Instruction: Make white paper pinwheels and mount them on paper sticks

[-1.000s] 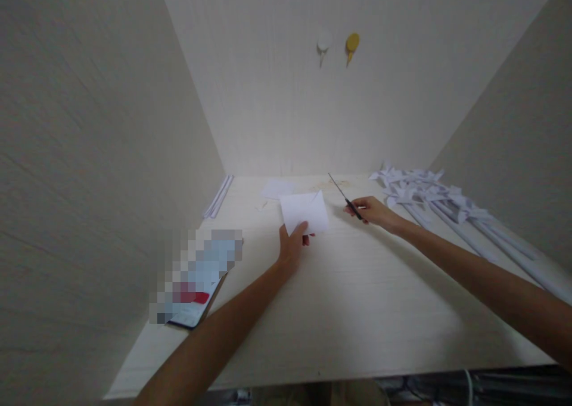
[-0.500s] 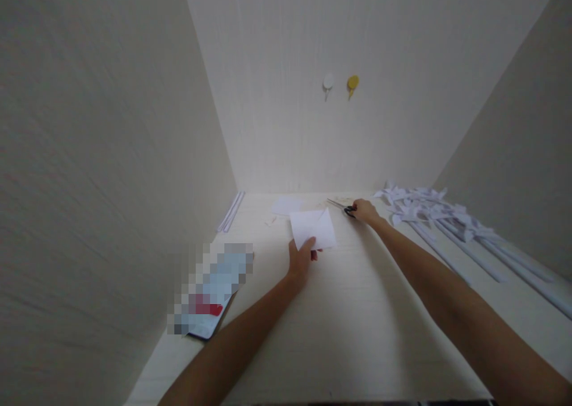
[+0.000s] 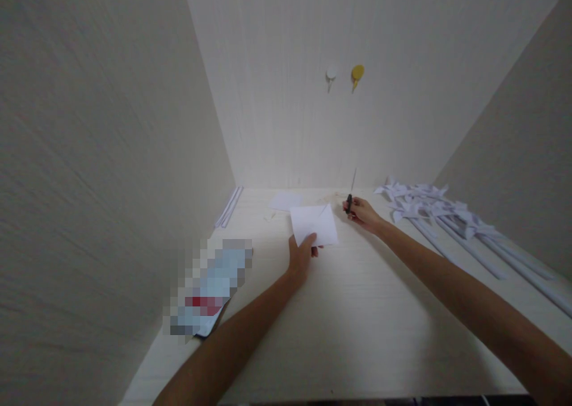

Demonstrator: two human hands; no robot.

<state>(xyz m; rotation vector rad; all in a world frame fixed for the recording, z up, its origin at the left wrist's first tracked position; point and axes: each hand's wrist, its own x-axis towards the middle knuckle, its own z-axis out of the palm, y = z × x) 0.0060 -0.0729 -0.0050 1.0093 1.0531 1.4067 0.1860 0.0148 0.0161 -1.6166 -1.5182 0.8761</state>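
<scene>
My left hand (image 3: 302, 255) pinches the near edge of a white square of paper (image 3: 315, 223) and holds it just above the pale table (image 3: 357, 322). A short cut shows near the paper's far right corner. My right hand (image 3: 363, 212) is closed on the black handles of a pair of scissors (image 3: 350, 198), to the right of the paper. The blades point straight up, away from the sheet. The two hands are a short way apart.
Several white paper pinwheels on long sticks (image 3: 438, 212) lie at the right. Another white sheet (image 3: 285, 201) lies at the back, white strips (image 3: 229, 206) along the left wall. A blurred packet (image 3: 210, 287) sits at the left. Two hooks (image 3: 356, 74) hang on the back wall.
My right hand went to the far side of the table with the scissors laid low, then drew back a little and tipped the blades upright. The left hand kept hold of the paper.
</scene>
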